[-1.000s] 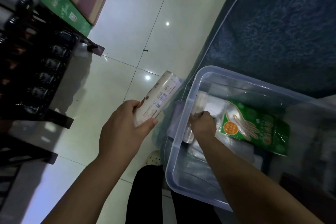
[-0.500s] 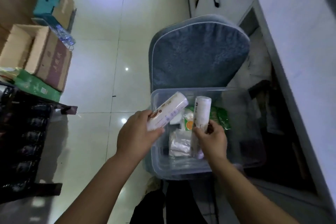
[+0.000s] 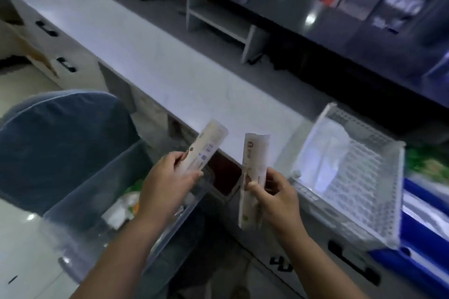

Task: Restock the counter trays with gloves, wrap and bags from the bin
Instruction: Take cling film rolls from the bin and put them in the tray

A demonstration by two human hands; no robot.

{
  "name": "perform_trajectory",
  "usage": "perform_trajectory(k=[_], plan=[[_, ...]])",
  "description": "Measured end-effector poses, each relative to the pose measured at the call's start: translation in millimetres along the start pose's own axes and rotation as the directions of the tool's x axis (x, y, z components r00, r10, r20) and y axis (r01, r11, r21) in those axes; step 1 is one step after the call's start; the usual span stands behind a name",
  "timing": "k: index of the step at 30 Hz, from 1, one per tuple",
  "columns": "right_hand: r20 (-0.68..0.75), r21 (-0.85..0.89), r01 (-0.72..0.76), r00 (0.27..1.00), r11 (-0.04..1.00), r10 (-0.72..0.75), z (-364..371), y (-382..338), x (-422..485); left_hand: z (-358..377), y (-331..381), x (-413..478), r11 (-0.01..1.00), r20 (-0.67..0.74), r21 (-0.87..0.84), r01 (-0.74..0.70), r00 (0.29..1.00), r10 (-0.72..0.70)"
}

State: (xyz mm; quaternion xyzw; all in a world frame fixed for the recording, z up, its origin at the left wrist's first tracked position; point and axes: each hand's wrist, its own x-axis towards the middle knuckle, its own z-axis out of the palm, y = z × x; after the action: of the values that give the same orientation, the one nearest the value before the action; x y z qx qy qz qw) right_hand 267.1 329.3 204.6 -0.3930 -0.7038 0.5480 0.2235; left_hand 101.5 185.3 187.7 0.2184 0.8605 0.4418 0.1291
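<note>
right grip [image 3: 277,199] pinches upright roll [image 3: 254,165] | left grip [image 3: 167,187] clasps slanted roll [image 3: 209,148] | mesh tray [image 3: 364,182] lies to the right; right grip nearer

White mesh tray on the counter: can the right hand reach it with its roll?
Probably yes. The right hand, gripping a white paper-wrapped roll, is left of the white mesh tray; nothing stands between, the top is open, a clear packet covers only part of its floor.

Left roll [image 3: 209,148] near clear bin [image 3: 97,184]; right roll [image 3: 254,160] near mesh tray [image 3: 369,177].
</note>
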Motion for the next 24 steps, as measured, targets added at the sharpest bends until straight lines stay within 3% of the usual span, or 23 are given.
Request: perform_trajectory(k=[5,9,13,19,24], plan=[[-0.215,0.122,0.004,0.976,0.993,0.023,-95,6,-28,75,89,-14,0.973,0.166,-0.035,-0.228,0.959,0.231],[-0.325,0.143,0.013,0.945,0.99,0.034,-174,15,-54,136,154,-44,0.92,0.29,-0.051,-0.39,0.875,0.387],[-0.413,0.115,0.01,0.91,0.993,0.039,-272,32,-68,197,204,-80,0.889,0.352,-0.054,-0.455,0.824,0.443],[-0.193,0.119,-0.215,0.953,0.969,0.235,-408,65,-62,274,248,-116,0.895,0.331,-0.02,-0.446,0.841,0.427],[0.022,-0.2,-0.237,0.969,0.951,0.246,-472,94,-46,318,275,-133,0.915,0.315,0.06,-0.4,0.877,0.363]])
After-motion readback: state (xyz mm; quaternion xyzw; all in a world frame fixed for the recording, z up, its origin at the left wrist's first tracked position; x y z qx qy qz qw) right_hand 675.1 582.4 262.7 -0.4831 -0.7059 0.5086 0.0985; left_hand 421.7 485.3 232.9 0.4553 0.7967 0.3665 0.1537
